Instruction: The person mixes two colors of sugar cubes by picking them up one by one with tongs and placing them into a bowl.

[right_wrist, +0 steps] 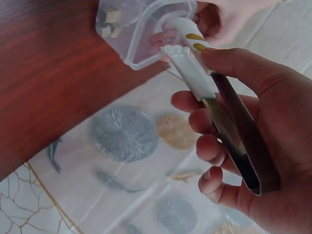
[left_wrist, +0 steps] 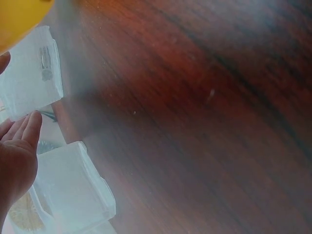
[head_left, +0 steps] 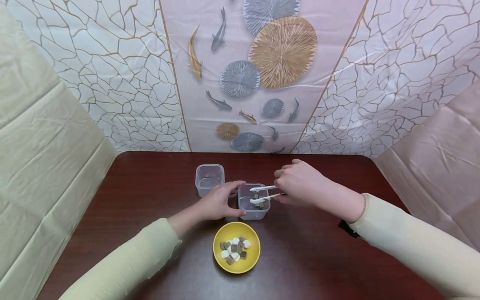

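My left hand [head_left: 217, 202] holds a clear plastic container [head_left: 252, 215] at its left side, thumb at the near corner and fingers at the far one. A few small brown cubes [head_left: 261, 205] lie inside, toward the right. My right hand [head_left: 300, 181] grips a pair of tongs [right_wrist: 246, 146] with metal arms and white tips. Those tips [head_left: 258, 201] are spread apart over the container's opening, with nothing seen between them. Nearer me stands a yellow bowl [head_left: 218, 246] of mixed white and brown cubes [head_left: 234, 248].
A second clear container [head_left: 210, 170] stands behind my left hand, left of the held one, with nothing seen inside. Everything sits on a dark reddish-brown table [head_left: 322, 258]. A patterned cloth [head_left: 240, 112] hangs along the back edge, with plain cloth panels at both sides.
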Tool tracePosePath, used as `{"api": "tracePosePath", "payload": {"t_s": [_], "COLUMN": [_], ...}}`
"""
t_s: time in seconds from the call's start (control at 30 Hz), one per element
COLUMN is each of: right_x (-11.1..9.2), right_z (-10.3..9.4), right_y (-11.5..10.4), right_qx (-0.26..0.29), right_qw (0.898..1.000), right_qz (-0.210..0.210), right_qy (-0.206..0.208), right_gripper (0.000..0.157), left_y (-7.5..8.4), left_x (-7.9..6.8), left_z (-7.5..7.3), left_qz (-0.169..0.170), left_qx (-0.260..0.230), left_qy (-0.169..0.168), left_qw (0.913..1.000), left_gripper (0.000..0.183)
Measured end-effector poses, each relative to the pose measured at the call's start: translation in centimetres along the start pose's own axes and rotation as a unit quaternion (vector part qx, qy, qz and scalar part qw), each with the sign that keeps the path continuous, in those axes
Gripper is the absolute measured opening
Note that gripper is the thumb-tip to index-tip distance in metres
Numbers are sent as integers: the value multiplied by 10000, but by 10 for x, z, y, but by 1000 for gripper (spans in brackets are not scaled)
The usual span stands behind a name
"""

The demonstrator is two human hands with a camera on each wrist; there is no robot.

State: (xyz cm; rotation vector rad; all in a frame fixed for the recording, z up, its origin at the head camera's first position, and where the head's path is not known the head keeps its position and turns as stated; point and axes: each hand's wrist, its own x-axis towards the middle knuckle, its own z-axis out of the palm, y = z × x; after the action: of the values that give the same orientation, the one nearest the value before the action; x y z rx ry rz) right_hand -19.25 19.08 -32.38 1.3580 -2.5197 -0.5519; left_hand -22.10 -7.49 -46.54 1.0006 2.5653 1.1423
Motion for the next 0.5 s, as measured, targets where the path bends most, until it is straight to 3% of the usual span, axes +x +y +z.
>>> {"api": "tracePosePath", "payload": {"t_s": [0.5], "right_x": [32], "right_z": [19], "right_y": [-13], "right_qx": [-41], "right_qw": [9964], "right_qz": [294], "right_qy": [-795], "right_gripper": [27], "left_y": [-2], "left_x": [1], "left_z": [1], "left_qz": [-29], "left_qx": [-121], "left_qy": [38], "left_qw": [9999], "left_gripper": [85]}}
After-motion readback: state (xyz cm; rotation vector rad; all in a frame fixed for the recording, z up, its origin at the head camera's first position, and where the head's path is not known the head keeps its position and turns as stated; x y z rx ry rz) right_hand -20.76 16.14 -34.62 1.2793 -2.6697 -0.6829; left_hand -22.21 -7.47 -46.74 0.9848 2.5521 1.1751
